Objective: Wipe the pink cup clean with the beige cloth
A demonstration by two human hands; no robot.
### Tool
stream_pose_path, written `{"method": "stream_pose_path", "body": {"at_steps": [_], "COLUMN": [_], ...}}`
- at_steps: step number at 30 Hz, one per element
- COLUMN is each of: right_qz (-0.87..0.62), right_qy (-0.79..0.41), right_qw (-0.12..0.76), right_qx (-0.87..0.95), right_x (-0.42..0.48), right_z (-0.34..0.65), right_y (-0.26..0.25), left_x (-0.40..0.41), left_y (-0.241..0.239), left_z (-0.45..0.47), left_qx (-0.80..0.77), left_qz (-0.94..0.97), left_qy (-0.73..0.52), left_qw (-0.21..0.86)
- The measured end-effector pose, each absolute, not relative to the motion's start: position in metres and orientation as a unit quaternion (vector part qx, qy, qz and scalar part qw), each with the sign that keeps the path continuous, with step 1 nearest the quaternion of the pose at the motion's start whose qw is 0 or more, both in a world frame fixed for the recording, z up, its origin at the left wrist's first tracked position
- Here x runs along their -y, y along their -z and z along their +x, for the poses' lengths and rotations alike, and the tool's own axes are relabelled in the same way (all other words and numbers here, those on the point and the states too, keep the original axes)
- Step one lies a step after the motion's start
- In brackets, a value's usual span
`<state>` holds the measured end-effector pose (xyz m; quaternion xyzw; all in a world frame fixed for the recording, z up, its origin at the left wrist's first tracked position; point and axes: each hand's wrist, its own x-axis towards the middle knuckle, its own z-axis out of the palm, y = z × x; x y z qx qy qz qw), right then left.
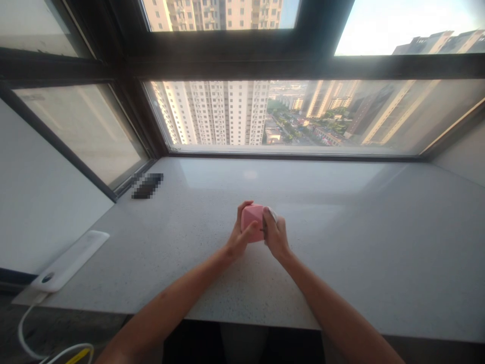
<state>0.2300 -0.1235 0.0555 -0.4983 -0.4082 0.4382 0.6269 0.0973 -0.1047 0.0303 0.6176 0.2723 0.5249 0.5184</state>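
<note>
A small pink blocky object point(252, 218) is held up over the grey stone window ledge point(341, 242), near its middle. My left hand point(238, 237) wraps round its left side, thumb across the front. My right hand point(275, 233) grips its right side, fingers closed, with something pale and small just showing behind the fingers. Both forearms reach in from the bottom of the view.
A white power strip point(70, 260) with a cable lies at the ledge's left front corner. A dark, blurred-out flat item point(147, 185) sits at the back left by the window frame. Large windows with dark frames point(303, 65) run along the back.
</note>
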Motion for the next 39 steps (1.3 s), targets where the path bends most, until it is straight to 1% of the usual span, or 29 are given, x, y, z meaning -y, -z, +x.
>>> {"method": "stream_pose_path", "body": {"at_steps": [2, 3, 4, 7, 8, 9, 11, 13, 15, 17, 19, 20, 21, 24, 25, 26, 27, 29, 30, 31, 34, 35, 36, 39], "right_qz": [-0.494, -0.491, -0.491, -0.501, -0.504, -0.505, -0.507, -0.509, -0.495, -0.466, -0.440, -0.435, -0.438, -0.471, -0.482, -0.490, -0.493, -0.485, -0.477, -0.471, -0.477, -0.484, -0.489, -0.481], "right_qy": [-0.444, -0.446, -0.444, -0.404, -0.386, -0.373, -0.370, -0.395, -0.441, -0.486, -0.508, -0.506, -0.499, -0.458, -0.449, -0.444, -0.442, -0.448, -0.454, -0.458, -0.459, -0.455, -0.451, -0.447], "right_qw": [0.634, 0.639, 0.642, 0.631, 0.625, 0.621, 0.616, 0.619, 0.634, 0.661, 0.683, 0.689, 0.687, 0.655, 0.642, 0.636, 0.640, 0.663, 0.672, 0.677, 0.654, 0.644, 0.639, 0.669], "right_qx": [0.396, 0.388, 0.387, 0.434, 0.454, 0.469, 0.475, 0.449, 0.398, 0.331, 0.286, 0.283, 0.296, 0.374, 0.393, 0.398, 0.389, 0.353, 0.338, 0.332, 0.366, 0.380, 0.386, 0.348], "right_x": [0.123, 0.122, 0.122, 0.123, 0.123, 0.124, 0.123, 0.120, 0.117, 0.114, 0.115, 0.116, 0.118, 0.124, 0.125, 0.125, 0.125, 0.124, 0.123, 0.123, 0.125, 0.126, 0.125, 0.123], "right_z": [0.231, 0.231, 0.231, 0.230, 0.230, 0.230, 0.231, 0.231, 0.231, 0.229, 0.226, 0.226, 0.225, 0.226, 0.226, 0.227, 0.227, 0.227, 0.227, 0.226, 0.226, 0.227, 0.227, 0.226], "right_y": [-0.054, -0.054, -0.053, -0.049, -0.047, -0.046, -0.043, -0.044, -0.047, -0.053, -0.058, -0.060, -0.060, -0.058, -0.057, -0.056, -0.056, -0.058, -0.059, -0.061, -0.062, -0.062, -0.061, -0.060], "left_x": [0.103, 0.102, 0.100, 0.095, 0.094, 0.094, 0.094, 0.094, 0.094, 0.092, 0.091, 0.091, 0.092, 0.095, 0.096, 0.096, 0.096, 0.095, 0.095, 0.095, 0.099, 0.100, 0.100, 0.096], "left_y": [-0.029, -0.029, -0.029, -0.028, -0.028, -0.028, -0.027, -0.027, -0.027, -0.025, -0.023, -0.021, -0.020, -0.017, -0.017, -0.017, -0.018, -0.021, -0.023, -0.025, -0.029, -0.029, -0.029, -0.026], "left_z": [0.097, 0.097, 0.098, 0.101, 0.102, 0.103, 0.103, 0.100, 0.095, 0.090, 0.088, 0.088, 0.089, 0.094, 0.095, 0.096, 0.096, 0.094, 0.094, 0.093, 0.094, 0.095, 0.095, 0.093], "left_qx": [-0.263, -0.260, -0.261, -0.278, -0.282, -0.284, -0.292, -0.300, -0.287, -0.251, -0.216, -0.210, -0.213, -0.247, -0.255, -0.258, -0.256, -0.241, -0.232, -0.228, -0.243, -0.251, -0.256, -0.236], "left_qz": [0.664, 0.669, 0.657, 0.536, 0.501, 0.482, 0.474, 0.499, 0.560, 0.650, 0.724, 0.737, 0.732, 0.639, 0.616, 0.616, 0.635, 0.690, 0.702, 0.701, 0.638, 0.626, 0.634, 0.717], "left_qy": [-0.551, -0.553, -0.546, -0.502, -0.488, -0.479, -0.471, -0.469, -0.483, -0.503, -0.513, -0.516, -0.519, -0.512, -0.507, -0.511, -0.524, -0.556, -0.565, -0.566, -0.528, -0.522, -0.526, -0.566], "left_qw": [0.432, 0.423, 0.450, 0.620, 0.656, 0.676, 0.684, 0.665, 0.609, 0.511, 0.407, 0.381, 0.386, 0.518, 0.546, 0.542, 0.506, 0.397, 0.365, 0.368, 0.504, 0.523, 0.506, 0.333]}}
